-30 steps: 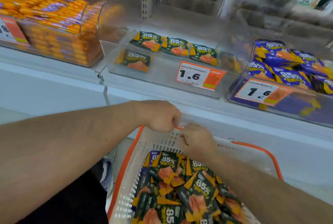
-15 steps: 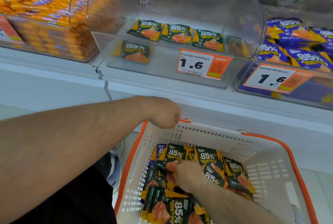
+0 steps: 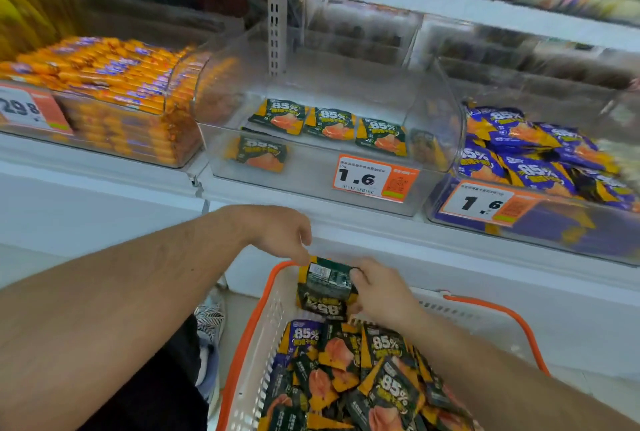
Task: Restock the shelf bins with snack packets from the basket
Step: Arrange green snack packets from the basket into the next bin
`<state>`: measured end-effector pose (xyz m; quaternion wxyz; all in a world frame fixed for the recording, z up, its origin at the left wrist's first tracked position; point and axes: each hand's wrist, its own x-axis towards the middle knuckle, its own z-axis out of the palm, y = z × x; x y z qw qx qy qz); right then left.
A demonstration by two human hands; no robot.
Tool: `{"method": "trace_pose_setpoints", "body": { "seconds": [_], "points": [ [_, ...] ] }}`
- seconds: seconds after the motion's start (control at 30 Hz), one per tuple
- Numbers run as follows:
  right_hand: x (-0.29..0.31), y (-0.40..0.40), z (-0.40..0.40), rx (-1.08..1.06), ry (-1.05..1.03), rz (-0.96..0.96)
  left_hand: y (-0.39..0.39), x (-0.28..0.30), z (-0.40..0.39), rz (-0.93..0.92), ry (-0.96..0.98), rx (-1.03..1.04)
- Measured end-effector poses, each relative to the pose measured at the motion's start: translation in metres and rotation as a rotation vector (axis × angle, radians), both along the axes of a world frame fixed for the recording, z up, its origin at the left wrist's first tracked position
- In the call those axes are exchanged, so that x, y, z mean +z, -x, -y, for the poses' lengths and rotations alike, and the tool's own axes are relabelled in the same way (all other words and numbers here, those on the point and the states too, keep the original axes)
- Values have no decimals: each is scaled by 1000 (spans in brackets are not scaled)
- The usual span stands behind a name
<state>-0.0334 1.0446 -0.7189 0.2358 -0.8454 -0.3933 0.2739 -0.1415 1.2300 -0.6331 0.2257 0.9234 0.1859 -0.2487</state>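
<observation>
**Head view: both hands on green packets above the basket**

We see the right hand (image 3: 382,292) gripping a small stack of dark green snack packets (image 3: 325,287), fingers and thumb curled round its right edge. The top packet shows its back, with a barcode; the one beneath hangs upside down, its "85%" print inverted. The stack is held above the far left corner of the white basket (image 3: 258,337) with the orange rim, clear of the heap below.

The left hand (image 3: 277,233) reaches in from the left. Its thumb and fingertips meet the stack's upper left corner; it looks like a pinch, though we cannot tell how firm it is.

The basket sits near us, below the shelf edge, and holds a loose pile of packets (image 3: 374,371), mostly green and orange, with one purple packet (image 3: 304,335) at the far left of the pile.

On the shelf beyond, the clear middle bin (image 3: 311,184) holds four green packets: three in a row towards the back (image 3: 329,122) and one nearer the front left (image 3: 261,153). Its price tag (image 3: 375,178) reads 1.6. The right bin (image 3: 530,160) is heaped with purple packets, also tagged 1.6. The left bin (image 3: 114,98) is full of orange sticks.
</observation>
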Motion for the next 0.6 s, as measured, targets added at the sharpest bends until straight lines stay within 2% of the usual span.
{"method": "trace_pose_setpoints", "body": {
  "seconds": [0.23, 0.4, 0.53, 0.6],
  "points": [
    [87, -2, 0, -100, -190, -333, 16, 40, -3, 367, 369, 202],
    [124, 7, 0, -130, -321, -630, 24, 63, -3, 670, 383, 320],
    [161, 10, -4, -2, -284, -578, 27, 79, 3, 967, 361, 391],
    [190, 9, -5, 8, -341, -531, 30, 89, 4, 1188, 392, 550]
  ]
}}
